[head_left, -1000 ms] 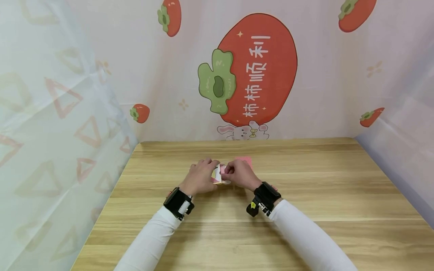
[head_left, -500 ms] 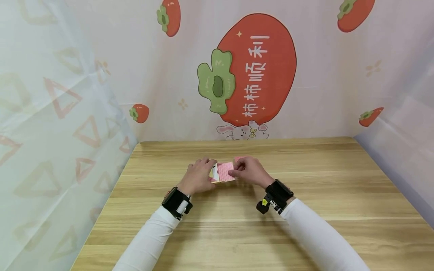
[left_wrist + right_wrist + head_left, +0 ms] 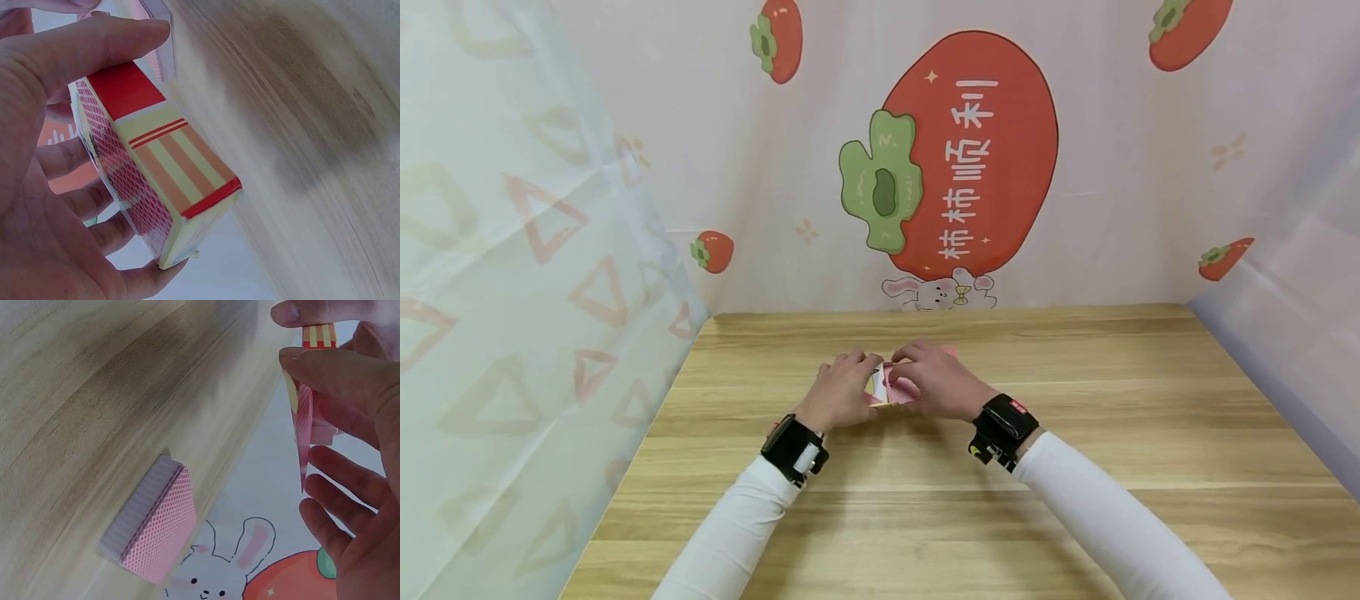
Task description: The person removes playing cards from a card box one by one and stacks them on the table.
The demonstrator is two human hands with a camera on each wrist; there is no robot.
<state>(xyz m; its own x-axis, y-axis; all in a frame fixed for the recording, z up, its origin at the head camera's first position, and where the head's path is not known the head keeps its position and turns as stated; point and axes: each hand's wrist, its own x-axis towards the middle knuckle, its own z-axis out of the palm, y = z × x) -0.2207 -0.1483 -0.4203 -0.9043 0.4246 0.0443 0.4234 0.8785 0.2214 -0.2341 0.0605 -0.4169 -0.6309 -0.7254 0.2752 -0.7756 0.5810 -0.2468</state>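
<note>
My left hand (image 3: 841,392) grips a small playing-card box (image 3: 178,162), its thumb along the red and striped side and its fingers behind. A white ace design (image 3: 878,385) shows on the face of the box. At the box's right end, my right hand (image 3: 936,382) pinches a thin pink-patterned piece (image 3: 304,428) between thumb and fingers; its other fingers are spread loosely. Whether that piece is a flap or a card I cannot tell. On the table close by lies a stack of pink-backed playing cards (image 3: 165,528), mostly behind my right hand in the head view.
The wooden table (image 3: 880,517) reaches back to a printed cloth backdrop (image 3: 1112,183) with persimmons and a rabbit (image 3: 936,293). A pale cloth (image 3: 535,333) with triangle prints hangs along the left edge. Dark camera mounts (image 3: 793,450) are strapped to both wrists.
My right hand drew back to the right, exposing a broad pink-patterned piece beside the box, then moved back left over it. My left hand keeps its grip on the box in place.
</note>
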